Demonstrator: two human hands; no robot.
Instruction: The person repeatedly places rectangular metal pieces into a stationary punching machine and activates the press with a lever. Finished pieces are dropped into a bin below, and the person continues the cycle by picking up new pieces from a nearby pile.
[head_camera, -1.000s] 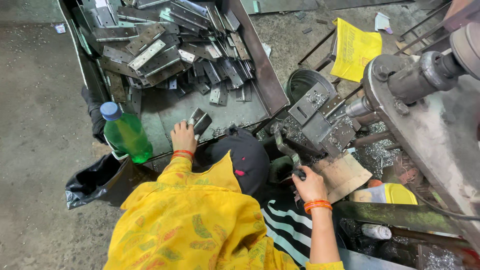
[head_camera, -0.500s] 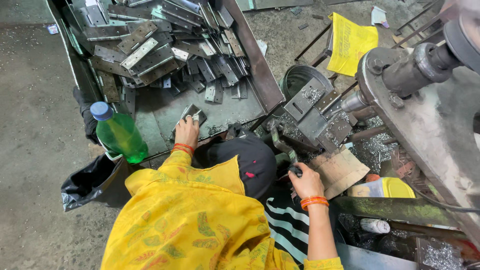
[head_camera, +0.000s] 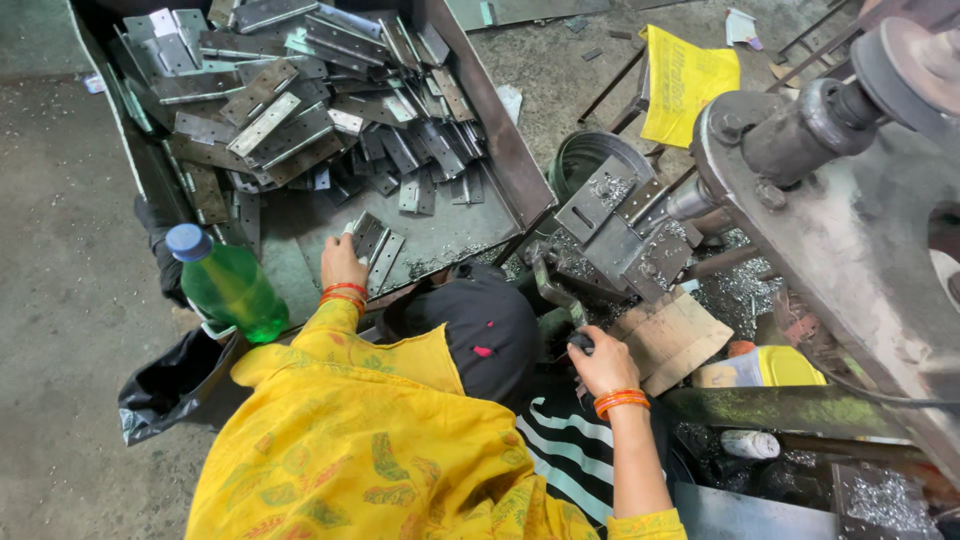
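Head view: we see a metal tray (head_camera: 500, 150) holding many flat steel plates (head_camera: 300, 100), piled toward its far side. Our left hand (head_camera: 342, 262) pinches two plates (head_camera: 372, 245) on the bare near part. Our right hand (head_camera: 600, 362) closes around a black lever knob (head_camera: 581, 341) beside the press (head_camera: 850, 220).
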